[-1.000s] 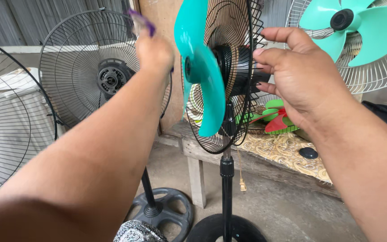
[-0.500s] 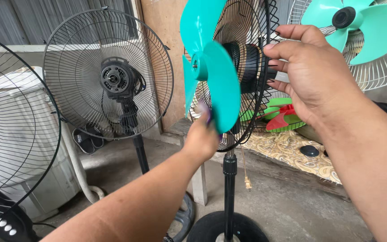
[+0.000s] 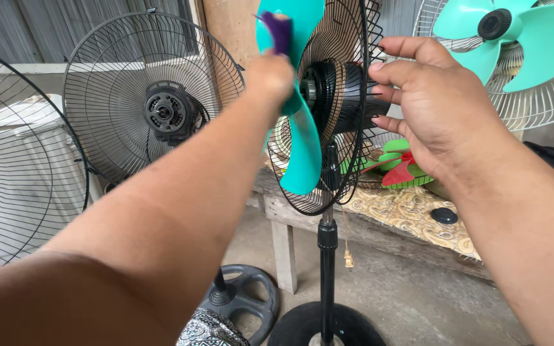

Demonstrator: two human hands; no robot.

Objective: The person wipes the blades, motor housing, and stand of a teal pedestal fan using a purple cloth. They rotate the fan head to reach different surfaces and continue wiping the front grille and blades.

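Left hand (image 3: 269, 75) is up at the teal fan blade (image 3: 302, 144), clenched round a small purple cloth (image 3: 280, 29). The cloth pokes out above the knuckles and sits against the upper lobe of the blade. I can't tell how much of the cloth actually touches the plastic, it's blurred.

Right hand (image 3: 431, 102) is behind the black rear guard (image 3: 347, 57), fingers curled against the wires beside the black motor housing (image 3: 347, 96). I read that grip as grasping the guard, with the thumb on top and fingertips at the rim side.

The blade is on the motor shaft with no front guard over it, seen nearly edge-on, lower lobe hanging down in front of the guard. The fan sits on a black pole (image 3: 326, 269) with a round black base (image 3: 328, 327) on the concrete floor.

Around it:
- second stand fan (image 3: 161, 109) to the left, black guard and bare motor, no blade
- loose wire guard (image 3: 14, 166) at far left
- pale green blade in a white guard (image 3: 514, 38) top right
- wooden desk (image 3: 290, 218) behind the pole, covered by a patterned cloth (image 3: 411, 214)
- red and green blades (image 3: 399, 168) lying on that cloth, with a small black cap (image 3: 444, 215) near them
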